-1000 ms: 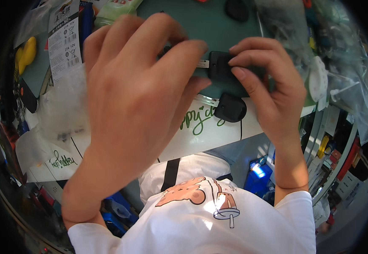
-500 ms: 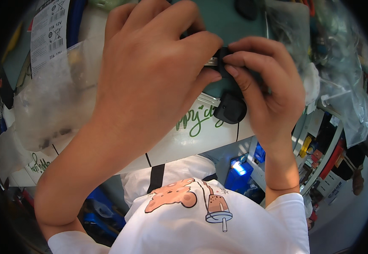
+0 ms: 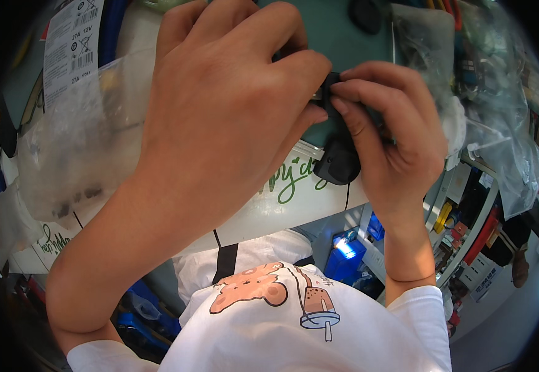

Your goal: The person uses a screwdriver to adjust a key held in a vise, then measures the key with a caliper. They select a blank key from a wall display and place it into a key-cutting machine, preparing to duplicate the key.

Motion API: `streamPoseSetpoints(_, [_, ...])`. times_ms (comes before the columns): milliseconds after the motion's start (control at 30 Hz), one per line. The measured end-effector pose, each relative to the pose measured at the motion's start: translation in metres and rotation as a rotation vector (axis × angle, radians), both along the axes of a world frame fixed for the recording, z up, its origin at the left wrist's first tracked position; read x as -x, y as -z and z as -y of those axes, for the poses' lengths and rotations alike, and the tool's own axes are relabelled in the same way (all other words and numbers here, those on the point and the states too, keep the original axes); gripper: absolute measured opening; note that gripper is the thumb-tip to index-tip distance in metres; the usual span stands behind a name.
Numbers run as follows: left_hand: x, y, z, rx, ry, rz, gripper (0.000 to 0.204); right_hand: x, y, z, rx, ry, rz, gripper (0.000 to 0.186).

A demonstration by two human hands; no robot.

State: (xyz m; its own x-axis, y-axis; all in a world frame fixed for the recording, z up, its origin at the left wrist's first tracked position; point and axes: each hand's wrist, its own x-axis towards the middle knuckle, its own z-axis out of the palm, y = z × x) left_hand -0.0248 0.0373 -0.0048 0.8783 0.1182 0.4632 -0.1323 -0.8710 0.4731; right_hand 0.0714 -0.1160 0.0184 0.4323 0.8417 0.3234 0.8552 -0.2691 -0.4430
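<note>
A small black piece (image 3: 329, 87) with a short metal strip is held between my two hands above the green mat (image 3: 342, 46). On its left side, the thumb and forefinger of my left hand (image 3: 220, 118) pinch at the metal strip; the back of that hand covers much of the work. From the right, the fingertips of my right hand (image 3: 399, 139) grip the black piece. Just below them a rounded black plastic part (image 3: 339, 166) lies at the near edge of the mat, next to a flat metal strip. Another black rounded part (image 3: 366, 15) rests farther back.
At left lie a clear plastic bag (image 3: 65, 155) with small dark bits and a white label sheet (image 3: 74, 49). Clear bags (image 3: 499, 136) crowd the right side. The white table edge (image 3: 269, 217) runs in front of me, with blue boxes (image 3: 346, 257) below.
Both hands keep their grip and have shifted very slightly right and down with the black piece. The metal strip shows less between the fingers now.
</note>
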Motion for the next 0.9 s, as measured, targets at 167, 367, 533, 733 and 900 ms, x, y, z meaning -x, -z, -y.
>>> streamPoseSetpoints(167, [0.0, 0.001, -0.001, -0.007, 0.003, 0.011, 0.034, -0.003, 0.001, 0.002, 0.002, -0.031, 0.021, 0.018])
streamPoseSetpoints(367, [0.0, -0.001, -0.002, -0.008, 0.011, 0.003, 0.035, -0.001, -0.004, 0.003, 0.026, 0.002, 0.008, 0.021])
streamPoseSetpoints(533, [0.0, 0.001, -0.003, 0.003, 0.031, 0.021, 0.036, 0.002, -0.013, 0.013, 0.007, 0.057, 0.003, 0.025])
streamPoseSetpoints(733, [0.004, -0.003, 0.001, 0.052, -0.024, -0.076, 0.037, 0.011, -0.028, 0.055, 0.268, 0.211, -0.047, 0.055])
streamPoseSetpoints(900, [0.003, -0.007, 0.002, 0.066, -0.011, -0.079, 0.037, 0.025, -0.025, 0.059, 0.294, 0.328, -0.227, 0.049])
